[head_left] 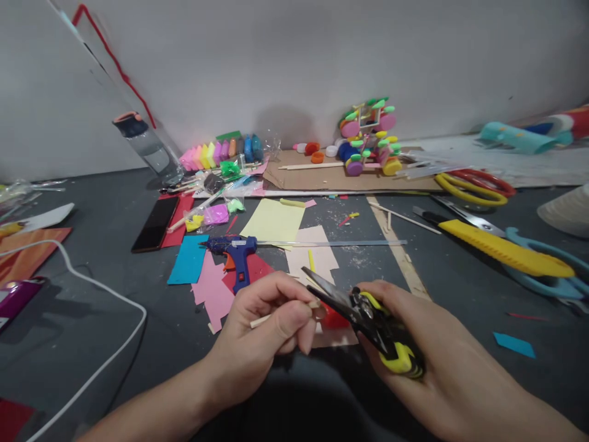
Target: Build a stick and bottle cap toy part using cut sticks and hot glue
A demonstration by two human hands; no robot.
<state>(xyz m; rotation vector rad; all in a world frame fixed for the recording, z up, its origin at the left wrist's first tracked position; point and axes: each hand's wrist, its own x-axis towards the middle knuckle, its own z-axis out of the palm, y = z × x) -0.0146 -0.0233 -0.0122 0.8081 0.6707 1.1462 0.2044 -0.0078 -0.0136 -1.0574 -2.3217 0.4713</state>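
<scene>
My left hand point(276, 319) pinches a thin wooden stick point(260, 321), whose end shows between thumb and forefinger. On the right, my right hand point(414, 331) is wrapped around the yellow-and-black handles of snips point(381, 331). Their dark blades point(334, 294) are spread apart and point left, close to the stick's end by my left fingertips. I cannot tell whether a blade touches the stick. Just behind the blades a red piece point(335, 317) is partly covered. Beyond my left hand lies a blue hot glue gun point(239, 250) with a clear glue stick point(331, 243) in its back.
Coloured paper pieces point(276, 220) lie mid-table. At right are a yellow utility knife point(510, 245) and blue-handled scissors point(543, 276). A phone point(156, 224) and a water bottle point(150, 150) stand left. Cardboard point(304, 179) at the back carries small wheeled models point(370, 138). A white cable point(105, 285) crosses the left.
</scene>
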